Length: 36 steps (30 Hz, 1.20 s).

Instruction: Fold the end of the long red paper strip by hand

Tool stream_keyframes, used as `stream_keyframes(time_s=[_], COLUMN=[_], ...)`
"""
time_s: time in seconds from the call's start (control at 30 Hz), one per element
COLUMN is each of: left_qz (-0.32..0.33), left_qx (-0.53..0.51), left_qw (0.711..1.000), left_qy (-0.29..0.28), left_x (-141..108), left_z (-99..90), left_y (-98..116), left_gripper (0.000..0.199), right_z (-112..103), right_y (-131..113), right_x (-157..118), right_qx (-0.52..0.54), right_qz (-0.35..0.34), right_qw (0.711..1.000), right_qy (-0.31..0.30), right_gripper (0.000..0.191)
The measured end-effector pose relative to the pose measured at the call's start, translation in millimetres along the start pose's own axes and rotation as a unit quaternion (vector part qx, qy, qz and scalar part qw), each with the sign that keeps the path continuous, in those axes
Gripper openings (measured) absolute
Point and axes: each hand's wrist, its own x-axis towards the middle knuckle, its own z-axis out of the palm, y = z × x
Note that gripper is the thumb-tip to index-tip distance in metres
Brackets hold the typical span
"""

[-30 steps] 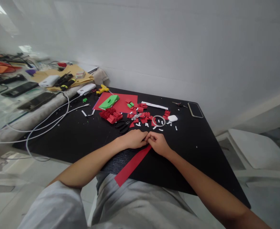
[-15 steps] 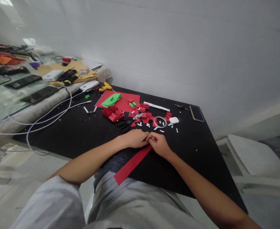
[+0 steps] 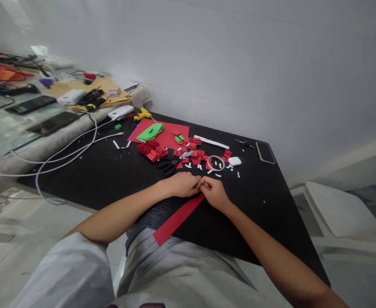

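Note:
A long strip of red paper (image 3: 176, 220) runs from under my fingers down past the near edge of the black table. My left hand (image 3: 184, 185) and my right hand (image 3: 212, 191) meet at its far end, fingertips pressed together on it. Both are closed on the strip, and the pinched end is hidden by the fingers. Just beyond them lie black-handled scissors (image 3: 167, 167), cut red paper pieces (image 3: 196, 158), small white scraps (image 3: 199, 167) and a roll of clear tape (image 3: 216, 163).
Farther back are a red sheet (image 3: 175, 133), a stack of green paper (image 3: 150, 132), a pile of folded red pieces (image 3: 152, 151) and a yellow glue gun (image 3: 142, 114). A white earphone case (image 3: 235, 161) and a phone (image 3: 265, 152) lie right. White cables (image 3: 78, 156) cross the left side.
The view has shifted very slightly. Both hands stay together on the red strip, with no clear movement of the paper.

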Motion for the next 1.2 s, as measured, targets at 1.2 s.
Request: stream_keyframes(time_s=[1.2], left_qz=[0.013], left_qx=[0.017], left_qw=[1.000], left_qy=[0.001], left_x=[0.5], left_z=[-0.1], left_y=[1.6], left_gripper=[0.023], right_z=[-0.9], right_y=[-0.3], right_x=[-0.6], right_qx=[-0.010], right_qz=[-0.013], right_qw=[1.000], right_qy=[0.003], right_gripper=[0.016])
